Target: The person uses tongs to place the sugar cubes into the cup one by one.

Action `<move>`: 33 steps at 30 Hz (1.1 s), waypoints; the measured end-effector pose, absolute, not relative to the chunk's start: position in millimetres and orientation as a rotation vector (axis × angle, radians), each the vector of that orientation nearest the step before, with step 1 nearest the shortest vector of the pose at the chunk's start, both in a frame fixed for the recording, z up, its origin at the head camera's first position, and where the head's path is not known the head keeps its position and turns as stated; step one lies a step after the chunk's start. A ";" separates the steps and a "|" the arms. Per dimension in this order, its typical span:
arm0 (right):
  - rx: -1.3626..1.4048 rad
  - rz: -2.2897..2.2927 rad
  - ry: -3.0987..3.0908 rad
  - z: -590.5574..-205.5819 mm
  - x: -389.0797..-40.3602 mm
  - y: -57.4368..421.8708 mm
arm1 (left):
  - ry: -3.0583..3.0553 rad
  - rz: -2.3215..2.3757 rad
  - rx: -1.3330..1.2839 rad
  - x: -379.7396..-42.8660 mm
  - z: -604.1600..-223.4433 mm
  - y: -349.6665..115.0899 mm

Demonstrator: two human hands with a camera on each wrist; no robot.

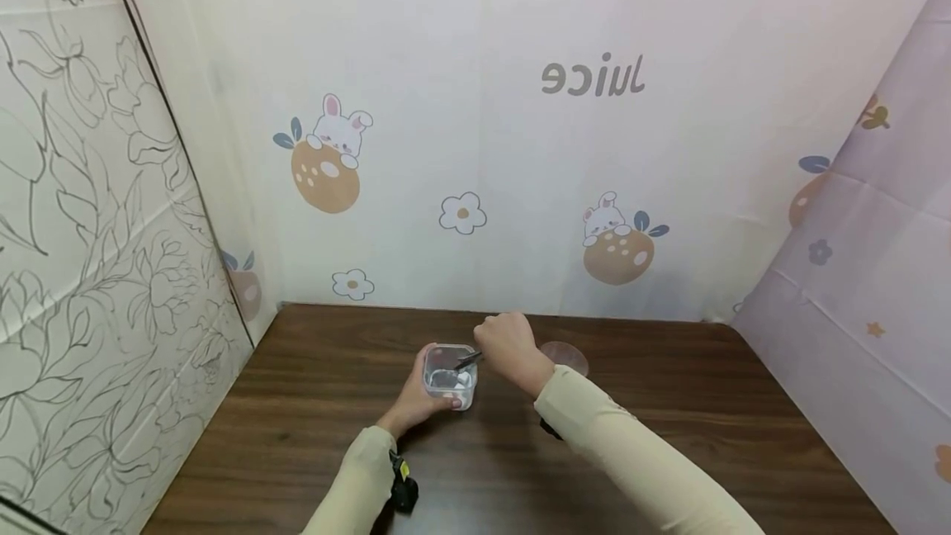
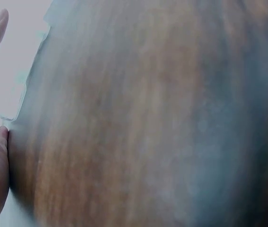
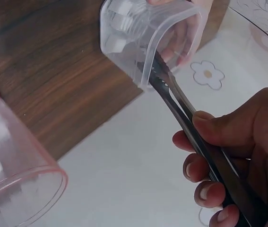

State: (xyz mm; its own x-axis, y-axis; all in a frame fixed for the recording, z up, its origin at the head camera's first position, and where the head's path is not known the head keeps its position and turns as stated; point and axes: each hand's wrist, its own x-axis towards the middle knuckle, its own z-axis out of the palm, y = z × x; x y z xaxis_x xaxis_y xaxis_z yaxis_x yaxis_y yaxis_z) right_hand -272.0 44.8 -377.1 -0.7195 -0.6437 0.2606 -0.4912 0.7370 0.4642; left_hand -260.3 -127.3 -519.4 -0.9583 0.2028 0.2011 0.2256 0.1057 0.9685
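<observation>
My left hand (image 1: 414,400) grips a small clear square plastic container (image 1: 439,393), with the thumb along its near side and fingers round its left side. In the right wrist view, whitish translucent pieces (image 3: 117,43) lie in the container's bottom. My right hand (image 1: 513,352) grips dark metal tongs (image 3: 190,126), fingers curled round both arms. The toothed tips reach inside the container through its open top; whether they pinch a piece cannot be made out. In the left wrist view the container (image 2: 6,71) looks washed out at the left edge.
A clear pink-tinted cup (image 3: 18,142) stands on the table to the right of the container, partly behind the right forearm in the head view. The brown wooden table (image 1: 297,436) ends at a patterned cloth backdrop (image 1: 416,254) behind, with more cloth at both sides.
</observation>
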 end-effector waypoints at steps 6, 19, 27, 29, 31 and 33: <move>0.841 -0.637 -2.633 -376.2 -273.6 28.6 | -2.287 -2.075 -0.475 -261.8 -518.6 -128.6; 0.780 -0.835 -2.675 -382.7 -274.8 7.8 | -2.310 -2.099 -0.453 -260.5 -515.0 -130.2; 0.726 -0.894 -2.709 -387.4 -275.0 -1.9 | -2.307 -2.091 -0.469 -261.2 -516.1 -129.2; 0.727 -0.902 -2.708 -389.2 -274.3 -2.9 | -2.297 -2.085 -0.471 -261.5 -517.3 -129.0; 0.733 -0.909 -2.702 -390.8 -273.6 -3.2 | -2.292 -2.075 -0.473 -261.9 -519.0 -129.1; 0.737 -0.916 -2.697 -392.3 -273.2 -3.2 | -2.299 -2.067 -0.470 -262.2 -520.2 -129.3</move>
